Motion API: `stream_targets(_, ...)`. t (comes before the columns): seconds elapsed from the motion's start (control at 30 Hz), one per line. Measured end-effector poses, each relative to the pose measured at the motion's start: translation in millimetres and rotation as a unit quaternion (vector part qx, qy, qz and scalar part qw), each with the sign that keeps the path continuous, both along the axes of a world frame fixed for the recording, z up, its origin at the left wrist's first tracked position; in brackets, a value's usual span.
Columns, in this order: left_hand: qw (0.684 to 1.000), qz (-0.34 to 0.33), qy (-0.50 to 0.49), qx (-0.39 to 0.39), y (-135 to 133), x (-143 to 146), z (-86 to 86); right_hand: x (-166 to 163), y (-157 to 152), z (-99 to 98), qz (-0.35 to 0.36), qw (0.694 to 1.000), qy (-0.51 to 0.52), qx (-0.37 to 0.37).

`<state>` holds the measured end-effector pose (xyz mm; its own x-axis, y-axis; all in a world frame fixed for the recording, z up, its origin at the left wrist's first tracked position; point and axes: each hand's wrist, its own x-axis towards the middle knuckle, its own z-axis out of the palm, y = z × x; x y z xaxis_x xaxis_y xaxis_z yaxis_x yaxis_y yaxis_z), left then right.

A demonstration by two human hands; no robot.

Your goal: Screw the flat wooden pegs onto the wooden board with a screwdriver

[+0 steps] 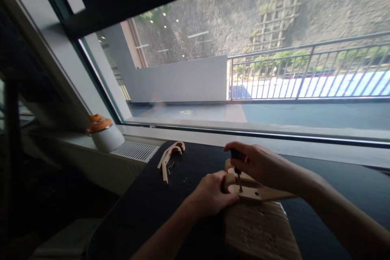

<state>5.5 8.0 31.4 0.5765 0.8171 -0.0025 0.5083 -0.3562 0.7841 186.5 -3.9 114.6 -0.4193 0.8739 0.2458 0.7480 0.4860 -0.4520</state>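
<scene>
My right hand is closed around the dark handle of a small screwdriver. The screwdriver stands upright with its tip on a light wooden piece. My left hand is closed on the left end of that wooden piece and holds it against a flat wooden board with several small holes. Both lie on a black table by a large window.
Curved wooden parts and a few small dark screws lie on the table to the left. A white pot with an orange lid stands on the sill beside a vent grille. The window glass is close behind the table.
</scene>
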Motion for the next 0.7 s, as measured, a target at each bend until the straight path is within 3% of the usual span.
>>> stream_targets(0.17, 0.998, 0.0, 0.028, 0.047, 12, 23, 0.2, 19, 5, -10.6, -0.047, 0.998, 0.049, 0.01)
stream_targets(0.37, 0.991, 0.08, 0.073, 0.081, 5, 44, -2.7, 35, 11, -11.6, -0.074, 0.995, 0.068, 0.013)
stream_targets(0.5, 0.993, 0.033, 0.087, 0.066, 7, 38, -0.7, 39, 10, -17.6, -0.069, 0.993, 0.092, -0.007)
stream_targets(0.6, 0.989, 0.002, 0.119, 0.089, 11, 33, 10.7, 40, 9, -19.9, -0.067, 0.994, 0.085, -0.015)
stream_targets(0.7, 0.983, -0.023, 0.157, 0.087, 12, 27, 35.1, 42, 7, -17.5, -0.061, 0.994, 0.091, -0.025)
